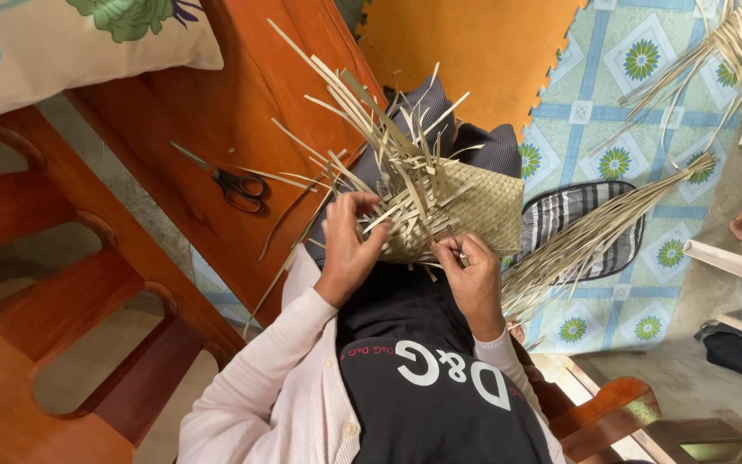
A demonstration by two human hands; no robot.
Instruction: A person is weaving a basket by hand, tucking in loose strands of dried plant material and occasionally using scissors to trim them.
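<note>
woven piece (483, 206): light, stiff-springy, frays | my left hand (349, 245) pinching loose strips (388, 155) at 9 o'clock | my right hand (474, 275) seemingly closed on rim, 5 o'clock

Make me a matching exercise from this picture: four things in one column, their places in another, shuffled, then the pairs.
Things:
1. scissors
2. woven piece
3. bundle of loose strips
4. flowered cushion

Places:
A. top left corner
B. on the patterned floor mat, at the right
C. on the wooden surface, at the left
D. between the left hand and the right hand

Pairs: 1-C, 2-D, 3-B, 4-A
</note>
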